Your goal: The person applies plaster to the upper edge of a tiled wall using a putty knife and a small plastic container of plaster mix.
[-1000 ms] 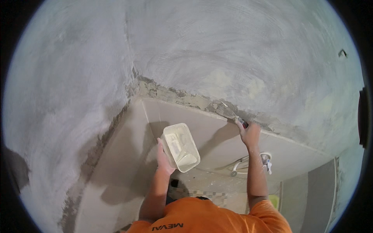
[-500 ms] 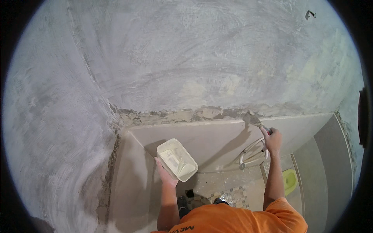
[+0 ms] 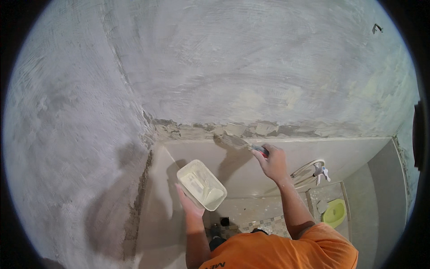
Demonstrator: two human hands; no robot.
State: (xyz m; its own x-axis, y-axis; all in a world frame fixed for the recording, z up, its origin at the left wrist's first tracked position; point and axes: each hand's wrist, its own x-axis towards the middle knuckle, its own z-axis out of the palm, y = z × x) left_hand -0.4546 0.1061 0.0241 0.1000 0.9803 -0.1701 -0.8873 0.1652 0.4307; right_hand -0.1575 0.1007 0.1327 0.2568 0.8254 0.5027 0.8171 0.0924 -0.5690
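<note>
My left hand (image 3: 191, 204) is closed round the underside of a cream plastic tub (image 3: 182, 172), which is tilted so that pale paste (image 3: 210, 193) shows inside it. In my right hand (image 3: 272, 162) is a putty knife (image 3: 258, 149) with a grey and red handle. Its blade points up and left, at the rough, patchy strip (image 3: 197, 132) between the plastered wall and the top edge of the wall panel (image 3: 215, 154). Whether the blade touches the strip I cannot tell. The fingertips of my left hand are hidden behind the tub.
Grey plastered walls (image 3: 224, 67) meet in a corner at the left. Low on the right are a white tap (image 3: 320, 172) with a hose and a yellow-green basin (image 3: 335, 214). Patterned tile (image 3: 271, 226) covers part of the floor, near a dark square opening (image 3: 224, 221). A metal fitting (image 3: 377, 29) juts from the upper right wall.
My right hand has carried the putty knife left along the strip. The view has turned, so walls and tap appear farther right. The tub stays in my left hand.
</note>
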